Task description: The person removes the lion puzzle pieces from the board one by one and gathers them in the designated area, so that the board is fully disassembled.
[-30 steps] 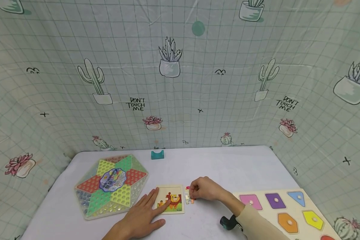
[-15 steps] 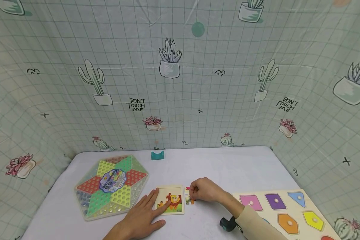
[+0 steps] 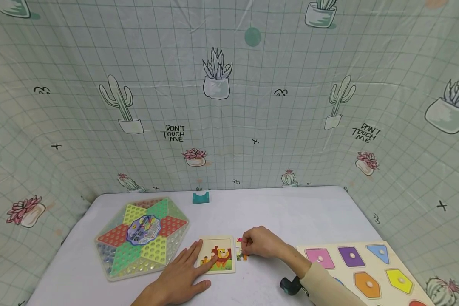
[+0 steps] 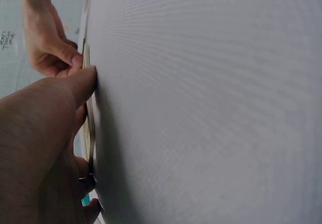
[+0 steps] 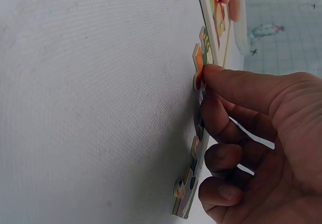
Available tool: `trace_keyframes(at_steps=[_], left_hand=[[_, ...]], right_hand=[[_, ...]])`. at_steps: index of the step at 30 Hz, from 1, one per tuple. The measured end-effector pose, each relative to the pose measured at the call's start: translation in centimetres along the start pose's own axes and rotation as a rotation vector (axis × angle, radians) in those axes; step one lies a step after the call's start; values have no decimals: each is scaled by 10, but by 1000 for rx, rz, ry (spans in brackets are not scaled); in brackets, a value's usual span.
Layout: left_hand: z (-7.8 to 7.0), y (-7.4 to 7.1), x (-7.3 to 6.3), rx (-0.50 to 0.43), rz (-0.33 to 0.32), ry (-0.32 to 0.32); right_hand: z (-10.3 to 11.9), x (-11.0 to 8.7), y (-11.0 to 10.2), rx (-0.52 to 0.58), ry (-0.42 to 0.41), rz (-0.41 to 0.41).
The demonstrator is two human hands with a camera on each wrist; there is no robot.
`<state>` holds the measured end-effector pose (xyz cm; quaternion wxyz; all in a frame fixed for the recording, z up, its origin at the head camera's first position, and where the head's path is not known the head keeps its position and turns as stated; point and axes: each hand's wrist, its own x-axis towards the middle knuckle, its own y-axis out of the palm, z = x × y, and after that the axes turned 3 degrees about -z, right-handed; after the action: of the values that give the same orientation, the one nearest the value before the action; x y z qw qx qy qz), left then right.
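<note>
Jigsaw pieces, thin, flat and printed in orange, green, grey and pink on what looks like pale wood, lie in a short strip on the white cloth-covered tabletop, just beside a square cream-coloured puzzle frame. The right hand has its fingers curled down over this strip, thumb and forefinger pinching at it; exactly which edge they hold is hidden. The left hand lies spread and relaxed, one finger reaching across the frame onto its yellow-and-red bear picture, gripping nothing.

Each piece should be very light and stiff, with a smooth printed face likely to slide under a fingertip. Lying so low, they give little to grip: the cut sides and rounded knobs look the best hold, taken between thumb and forefinger. Narrow necks are probably the weakest places, so a straight lift seems kinder than twisting.
</note>
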<state>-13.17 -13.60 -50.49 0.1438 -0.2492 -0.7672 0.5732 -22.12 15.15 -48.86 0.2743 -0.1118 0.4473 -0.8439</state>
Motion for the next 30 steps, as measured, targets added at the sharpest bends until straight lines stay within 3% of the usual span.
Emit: trace_keyframes(at_steps=[25,30], left_hand=[[-2,-5,6,0,-18,-12],[-8,-7,10,-11,-37,19]], right_hand=[[7,3,-2,-18,-8,-23],[15,9,1,11,-23,-21]])
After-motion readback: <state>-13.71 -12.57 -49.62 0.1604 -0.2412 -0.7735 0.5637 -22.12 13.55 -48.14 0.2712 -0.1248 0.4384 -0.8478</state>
